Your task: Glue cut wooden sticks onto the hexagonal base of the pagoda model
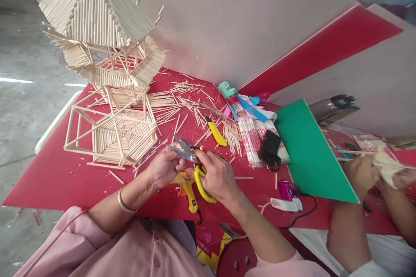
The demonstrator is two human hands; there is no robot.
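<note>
My right hand is wrapped round a pair of yellow-handled shears, their blades parted and pointing left. My left hand is closed beside the blades, its fingertips pinched; what they hold, if anything, is too small to make out. Below the shears lies a yellow hot glue gun. To the left of my hands stands an open hexagonal stick frame with a spiral-patterned floor. Behind it rises a stick pavilion model with a pointed roof. Loose wooden sticks are scattered beyond my hands.
On the red table lie a yellow utility knife, bagged sticks and a black adapter. A green board stands at the right; past it, another person's hands hold sticks and pale material. Cords run near the front edge.
</note>
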